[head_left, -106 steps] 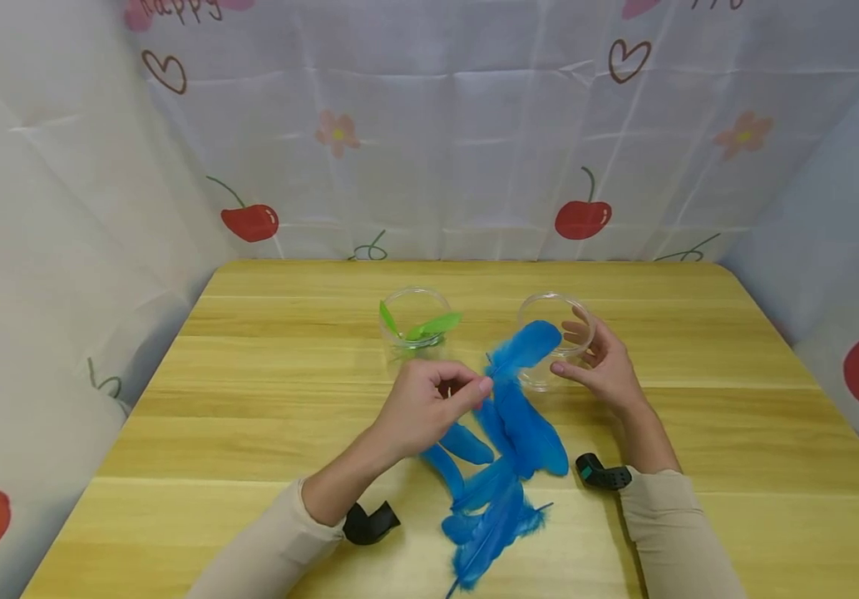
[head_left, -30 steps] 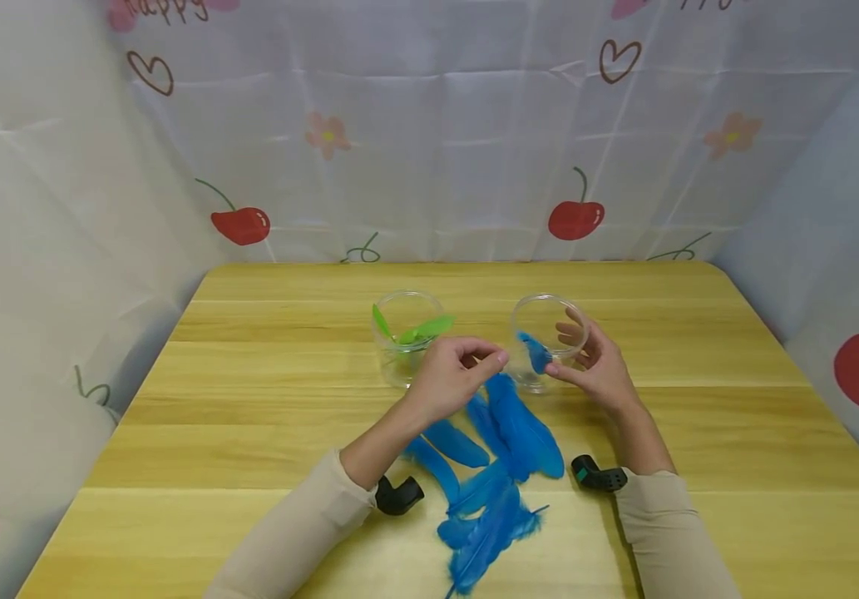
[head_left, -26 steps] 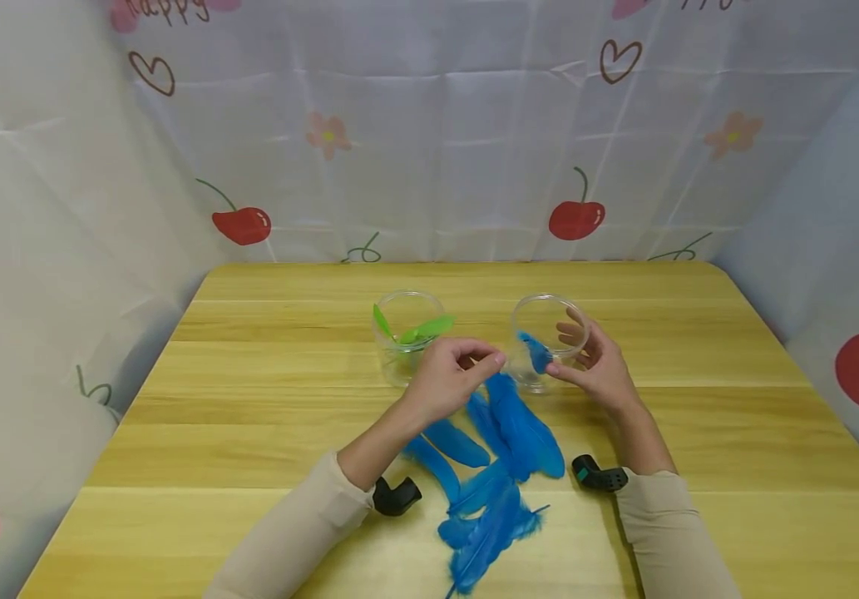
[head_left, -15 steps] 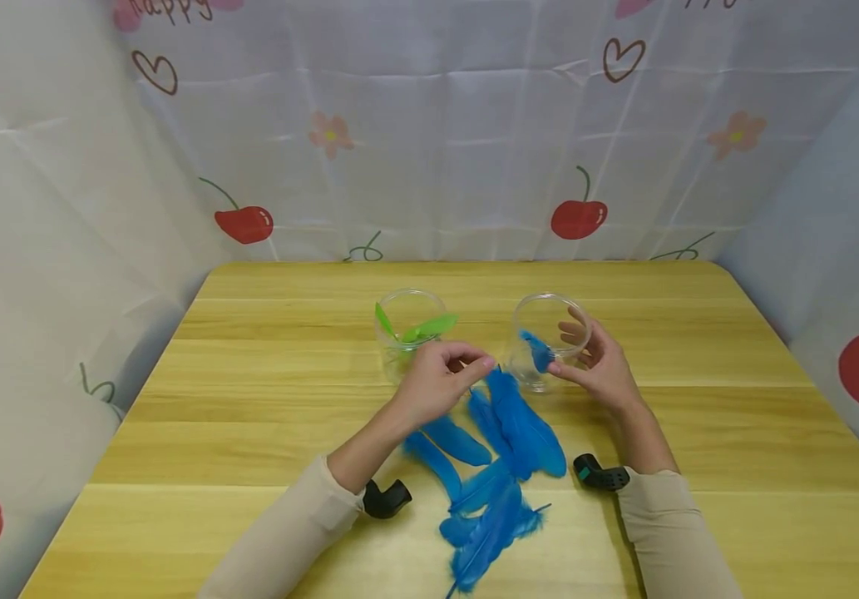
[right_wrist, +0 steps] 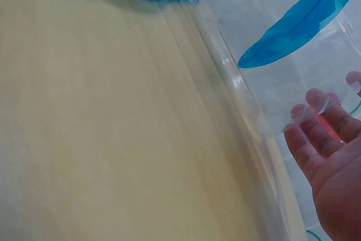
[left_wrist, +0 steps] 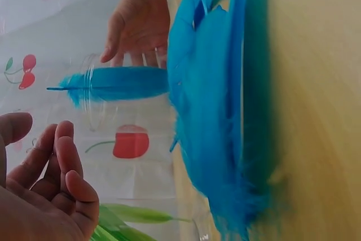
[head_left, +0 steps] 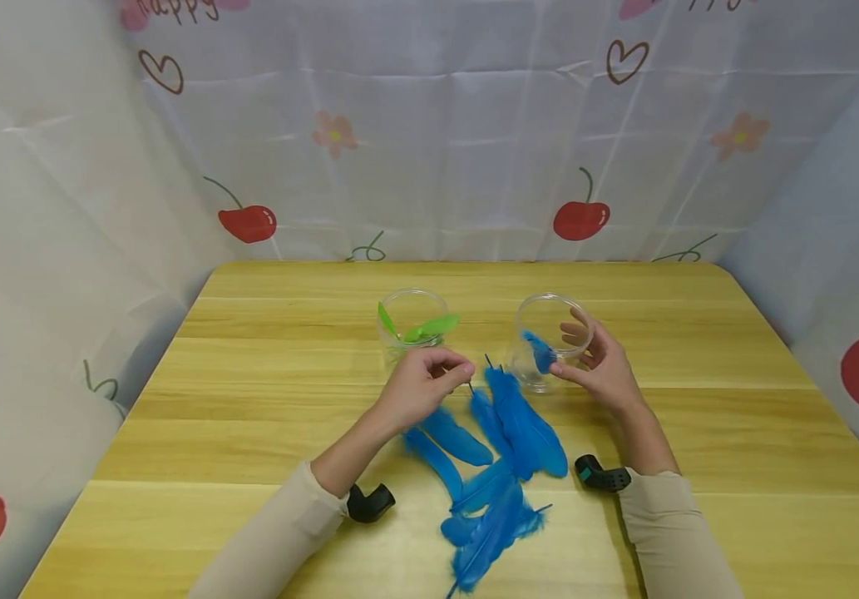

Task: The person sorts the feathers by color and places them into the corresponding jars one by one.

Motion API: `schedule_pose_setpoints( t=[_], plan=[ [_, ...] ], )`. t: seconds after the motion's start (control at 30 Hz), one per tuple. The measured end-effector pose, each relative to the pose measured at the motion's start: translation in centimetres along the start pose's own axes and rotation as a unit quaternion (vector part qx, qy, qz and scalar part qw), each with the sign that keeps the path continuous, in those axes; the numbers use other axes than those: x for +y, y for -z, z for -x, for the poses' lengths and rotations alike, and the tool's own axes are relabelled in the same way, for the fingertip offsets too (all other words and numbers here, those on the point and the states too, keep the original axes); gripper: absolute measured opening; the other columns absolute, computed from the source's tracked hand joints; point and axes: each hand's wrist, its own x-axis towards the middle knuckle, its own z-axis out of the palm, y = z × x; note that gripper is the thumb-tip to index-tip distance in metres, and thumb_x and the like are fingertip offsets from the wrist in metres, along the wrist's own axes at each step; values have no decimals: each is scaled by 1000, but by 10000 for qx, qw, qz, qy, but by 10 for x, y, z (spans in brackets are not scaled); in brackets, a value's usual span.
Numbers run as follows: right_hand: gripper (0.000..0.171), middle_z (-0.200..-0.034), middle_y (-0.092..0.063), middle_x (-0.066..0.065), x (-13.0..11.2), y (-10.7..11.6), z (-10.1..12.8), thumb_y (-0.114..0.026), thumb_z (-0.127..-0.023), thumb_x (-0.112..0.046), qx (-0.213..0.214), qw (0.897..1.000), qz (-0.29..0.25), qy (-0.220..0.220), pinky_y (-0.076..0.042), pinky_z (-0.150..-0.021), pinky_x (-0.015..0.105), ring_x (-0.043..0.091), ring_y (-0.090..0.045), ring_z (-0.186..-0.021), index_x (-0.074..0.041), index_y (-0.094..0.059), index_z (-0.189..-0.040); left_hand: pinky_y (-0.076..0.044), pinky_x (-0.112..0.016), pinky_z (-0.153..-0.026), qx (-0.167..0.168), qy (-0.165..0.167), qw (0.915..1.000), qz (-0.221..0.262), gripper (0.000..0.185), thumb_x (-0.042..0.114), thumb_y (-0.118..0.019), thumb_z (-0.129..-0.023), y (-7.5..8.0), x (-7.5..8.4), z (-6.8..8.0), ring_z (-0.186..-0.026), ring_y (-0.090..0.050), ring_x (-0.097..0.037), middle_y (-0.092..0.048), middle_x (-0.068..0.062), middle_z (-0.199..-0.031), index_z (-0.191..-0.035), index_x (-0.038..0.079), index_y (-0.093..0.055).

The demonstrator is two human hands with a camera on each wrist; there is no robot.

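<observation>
two hands: right hand [head_left: 599, 372] cupping clear jar [head_left: 549, 341], left hand [head_left: 422, 387] loosely curled, empty, at blue feathers [head_left: 507, 433]

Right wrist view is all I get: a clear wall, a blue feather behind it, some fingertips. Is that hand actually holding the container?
Observer: Yes. In the head view the right hand curls round the far side of a clear cup standing on the table, thumb at the front.
Operator: Is the left hand bringing another feather?
Observer: No. The left wrist view shows the left hand with loosely curled fingers and nothing between them, just above the loose blue feathers on the table.
Operator: Any other container?
Observer: A second clear cup stands beyond the left hand, holding green feathers.
</observation>
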Motion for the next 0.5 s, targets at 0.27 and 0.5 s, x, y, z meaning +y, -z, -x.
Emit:
schedule_pose_setpoints(
  t=[0.27, 0.5],
  plan=[
    [82, -145, -45, 26, 0, -1, 0, -75, -86, -4, 22, 10000, 40, -39, -34, -107, 60, 39, -43, -134, -13, -31, -155, -55, -35, -70, -143, 161, 9996, 186, 23, 17, -62, -99, 8, -9, 6, -87, -64, -40, -71, -11, -97, -109, 0, -72],
    [81, -145, -45, 26, 0, -1, 0, -75, -87, -5, 21, 10000, 64, -3, -35, -106, 59, 40, -43, -134, -14, -32, -155, -55, -33, -67, -296, 361, 9988, 171, 25, 14, -62, -99, 20, -18, 12, -85, -64, -41, -71, -13, -95, -111, -6, -69]
  ],
)
